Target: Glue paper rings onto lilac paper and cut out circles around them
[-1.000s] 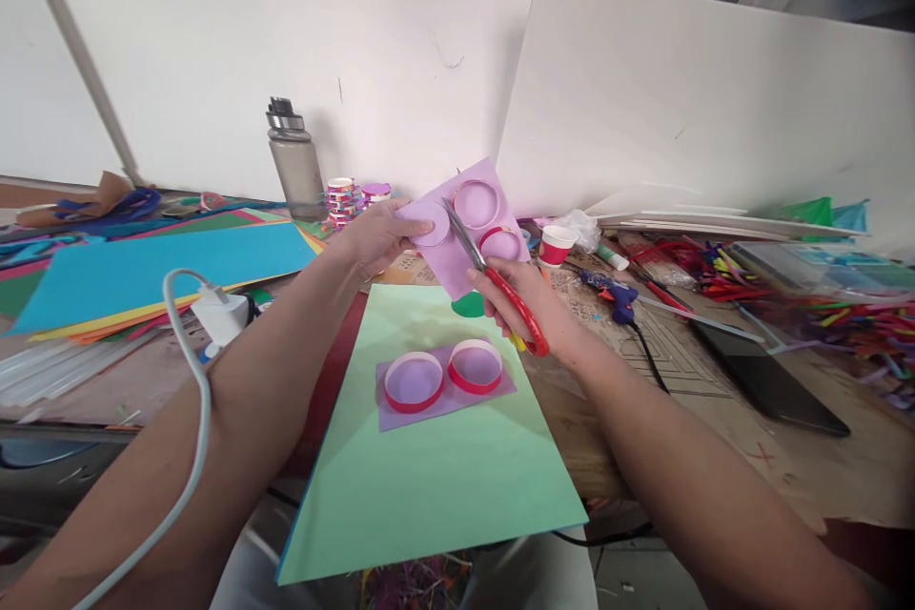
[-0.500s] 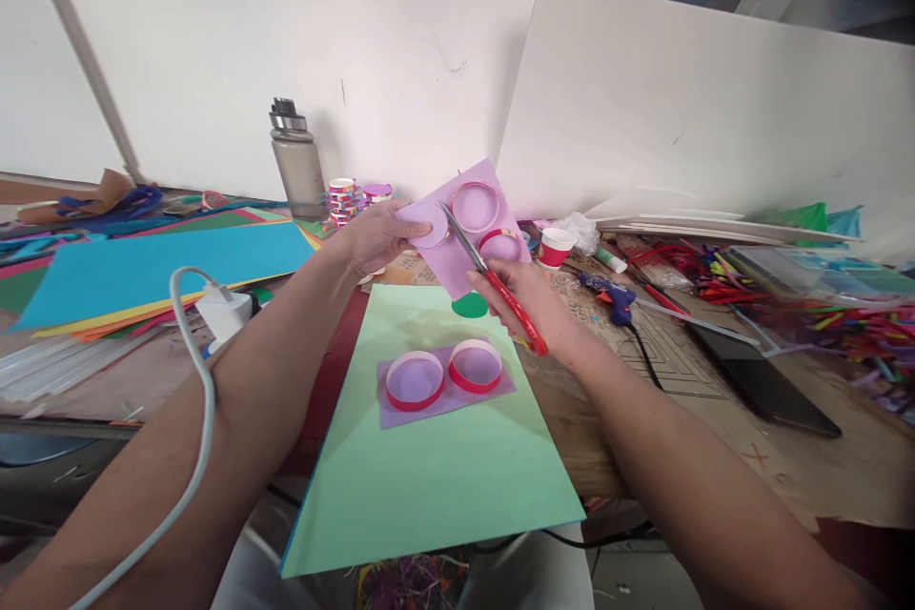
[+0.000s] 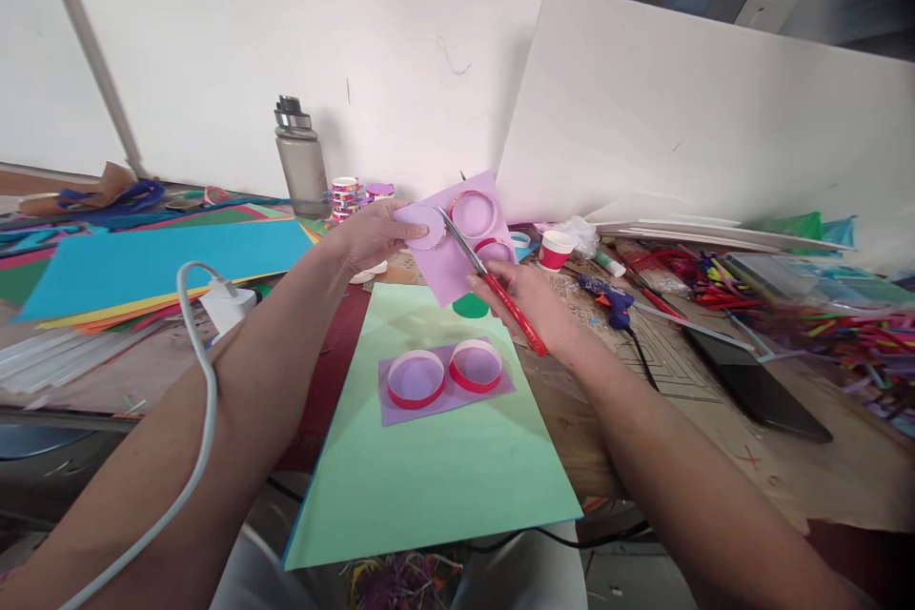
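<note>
My left hand (image 3: 377,236) pinches a purple paper sheet (image 3: 444,276) by its left corner, thumb on top near a round section. Two shallow red-edged rings (image 3: 474,213) stand on this sheet. My right hand (image 3: 538,303) grips red-handled scissors (image 3: 520,318), whose blades lie over the sheet between the round section and the rings. Whether the blades are biting the paper I cannot tell. Below, a smaller purple piece (image 3: 393,415) bearing two red-and-white rings (image 3: 416,398) lies on a light green sheet (image 3: 436,486). A dark green disc (image 3: 470,307) sits at that sheet's far edge.
Coloured paper sheets (image 3: 164,262), a white charger (image 3: 227,310) and a bottle (image 3: 300,162) are on the left. A paper cup (image 3: 556,250), a blue glue gun (image 3: 609,298) and a black phone (image 3: 758,386) lie rightward. White boards (image 3: 686,114) stand behind.
The purple sheet in my left hand has dipped and tilted slightly, uncovering a blue ring behind it. Both hands keep their hold, and the scissors stay close to the round section.
</note>
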A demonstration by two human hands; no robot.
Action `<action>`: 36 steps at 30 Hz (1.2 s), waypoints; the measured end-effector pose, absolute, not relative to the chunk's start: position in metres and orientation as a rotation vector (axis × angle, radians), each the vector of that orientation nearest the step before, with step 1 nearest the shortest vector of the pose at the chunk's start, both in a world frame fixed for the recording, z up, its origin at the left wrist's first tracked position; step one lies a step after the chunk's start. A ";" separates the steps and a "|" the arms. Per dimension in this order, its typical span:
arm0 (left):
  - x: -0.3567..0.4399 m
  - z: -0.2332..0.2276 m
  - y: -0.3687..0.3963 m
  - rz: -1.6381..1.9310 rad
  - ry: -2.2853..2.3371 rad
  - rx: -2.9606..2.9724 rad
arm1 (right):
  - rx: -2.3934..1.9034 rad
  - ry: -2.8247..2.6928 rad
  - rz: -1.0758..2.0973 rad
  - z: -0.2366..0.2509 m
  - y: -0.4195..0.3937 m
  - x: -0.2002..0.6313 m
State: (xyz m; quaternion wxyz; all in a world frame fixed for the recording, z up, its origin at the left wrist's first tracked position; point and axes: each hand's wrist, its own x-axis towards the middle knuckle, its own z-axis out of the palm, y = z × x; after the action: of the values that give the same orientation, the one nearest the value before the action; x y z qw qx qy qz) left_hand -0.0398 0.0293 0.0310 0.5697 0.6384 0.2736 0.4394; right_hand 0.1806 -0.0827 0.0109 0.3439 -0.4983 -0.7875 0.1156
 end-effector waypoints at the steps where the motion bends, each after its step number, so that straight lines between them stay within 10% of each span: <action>1: -0.039 0.032 0.028 1.023 0.643 1.511 | -1.285 -2.046 0.295 0.011 -0.082 0.181; 36: -0.048 0.022 0.036 0.844 0.678 1.539 | -1.321 -2.024 0.362 0.004 -0.077 0.178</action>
State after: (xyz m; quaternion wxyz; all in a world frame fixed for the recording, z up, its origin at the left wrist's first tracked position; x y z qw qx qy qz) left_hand -0.0476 0.0361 0.0224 0.5892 0.6607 0.2913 0.3625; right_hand 0.1780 -0.0767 0.0040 0.3420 -0.5080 -0.7782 0.1393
